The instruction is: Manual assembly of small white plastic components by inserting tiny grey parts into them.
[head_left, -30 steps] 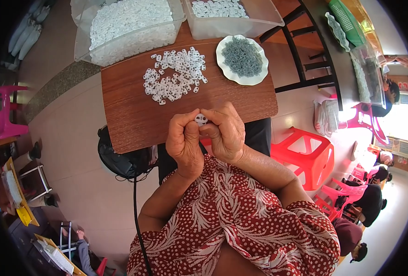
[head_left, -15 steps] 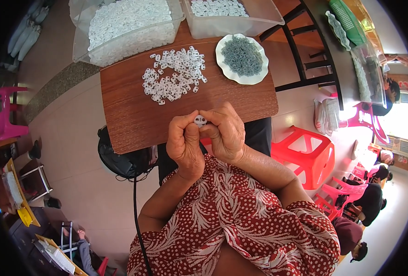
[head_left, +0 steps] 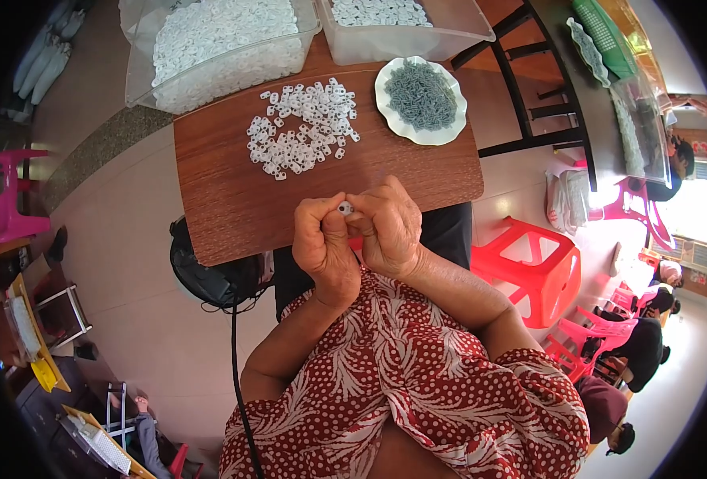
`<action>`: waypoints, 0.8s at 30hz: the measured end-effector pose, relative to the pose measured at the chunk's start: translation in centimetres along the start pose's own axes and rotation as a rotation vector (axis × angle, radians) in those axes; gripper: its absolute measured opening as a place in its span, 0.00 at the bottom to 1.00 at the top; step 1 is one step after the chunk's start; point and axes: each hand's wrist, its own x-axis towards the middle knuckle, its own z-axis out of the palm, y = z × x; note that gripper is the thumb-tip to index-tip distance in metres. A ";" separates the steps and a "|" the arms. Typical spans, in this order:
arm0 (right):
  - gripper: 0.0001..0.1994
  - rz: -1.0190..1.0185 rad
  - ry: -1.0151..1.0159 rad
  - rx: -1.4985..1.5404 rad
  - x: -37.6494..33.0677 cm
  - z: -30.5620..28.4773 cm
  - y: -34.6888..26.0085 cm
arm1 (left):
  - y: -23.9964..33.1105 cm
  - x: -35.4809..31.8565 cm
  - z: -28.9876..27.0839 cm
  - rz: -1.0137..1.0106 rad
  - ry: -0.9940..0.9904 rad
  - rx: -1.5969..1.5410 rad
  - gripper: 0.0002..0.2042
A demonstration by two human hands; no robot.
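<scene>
Between my two hands, just above the near edge of the brown table, is a small white plastic piece with holes in it. My left hand pinches it from the left with thumb and forefinger. From the right, my right hand grips the same piece, its thumb partly covering the front. Beyond my hands lies a loose heap of small white plastic pieces with holes. A white scalloped plate to its right carries a pile of small grey screws or pins, too small to tell which.
Clear plastic bins of white pieces stand along the table's far side. A red stool is at my right, a black bag below the table's left edge. A black cable hangs at my left. Other people sit far right.
My right thumb has moved over the white piece, so less of it shows. Both hands stay in nearly the same place, closed on it.
</scene>
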 end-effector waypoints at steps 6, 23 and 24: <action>0.09 0.028 0.022 0.022 0.1 0.4 0.0 | 0.3 0.2 -0.2 -0.008 -0.002 0.035 0.08; 0.07 0.697 0.120 0.125 8.3 -4.3 8.6 | 2.1 5.6 -2.9 -0.427 -0.058 -0.096 0.07; 0.06 0.611 0.138 0.046 9.9 -4.8 9.2 | 5.3 6.5 -3.1 -0.251 -0.101 -0.143 0.07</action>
